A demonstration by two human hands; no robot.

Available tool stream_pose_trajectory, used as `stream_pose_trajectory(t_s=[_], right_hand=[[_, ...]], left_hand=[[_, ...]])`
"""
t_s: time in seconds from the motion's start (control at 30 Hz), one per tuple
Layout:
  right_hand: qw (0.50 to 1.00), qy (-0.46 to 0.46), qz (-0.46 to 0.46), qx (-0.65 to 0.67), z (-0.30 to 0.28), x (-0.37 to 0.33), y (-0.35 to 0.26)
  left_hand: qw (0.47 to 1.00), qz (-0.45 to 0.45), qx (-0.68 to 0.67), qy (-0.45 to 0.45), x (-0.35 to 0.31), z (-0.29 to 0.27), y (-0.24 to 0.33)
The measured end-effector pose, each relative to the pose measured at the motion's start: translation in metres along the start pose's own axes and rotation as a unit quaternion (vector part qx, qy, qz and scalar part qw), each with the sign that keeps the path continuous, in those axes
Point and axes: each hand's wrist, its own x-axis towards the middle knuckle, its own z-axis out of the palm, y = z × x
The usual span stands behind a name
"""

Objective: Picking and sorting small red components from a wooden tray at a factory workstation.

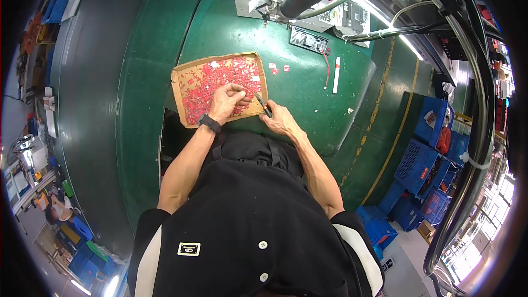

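Pliers beside the left hand, seen from the head; the tool's nose lies just right of the left thumb and fingertips, its long axis slanting down and rightward into the right hand; this narrow gap is judged the relation on which the coming move turns, the right hand being the nearer to the tool; the left fingers are bent and drawn almost together, though whether a small piece sits between them cannot be told; the right fingers are wrapped around the handles; the red pieces lie beneath and leftward of the left fingers, in the cardboard tray; the left forearm reaches forward, wrist above the near rim, while the right forearm angles inward.
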Motion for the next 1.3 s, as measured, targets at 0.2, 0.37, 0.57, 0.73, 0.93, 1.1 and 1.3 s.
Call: stream_pose_trajectory(t_s=[0.2,0.37,0.57,0.73,0.93,1.1,1.3], right_hand=[[1.000,0.003,0.028,-0.012,0.006,0.003,-0.003],[0.989,0.118,0.074,0.051,0.008,-0.010,0.013],[0.984,0.138,0.101,0.055,0.006,-0.021,0.025],[0.980,0.158,0.106,0.065,0.011,-0.030,0.034],[0.982,0.128,0.111,0.086,0.025,-0.026,0.025],[0.986,0.128,0.086,0.068,0.030,-0.024,0.026],[0.984,0.137,0.088,0.073,0.026,-0.028,0.026]], left_hand=[[0.998,-0.035,-0.049,0.034,0.003,0.000,0.001],[0.998,0.011,0.053,-0.008,0.042,0.040,-0.001],[0.898,0.166,0.391,0.116,0.076,0.017,-0.022],[0.803,0.260,0.533,0.057,0.068,0.030,-0.021],[0.742,0.344,0.575,0.025,0.071,0.014,-0.020],[0.774,0.337,0.530,0.080,0.058,0.019,-0.010],[0.937,0.210,0.276,0.042,0.060,0.055,-0.001]])
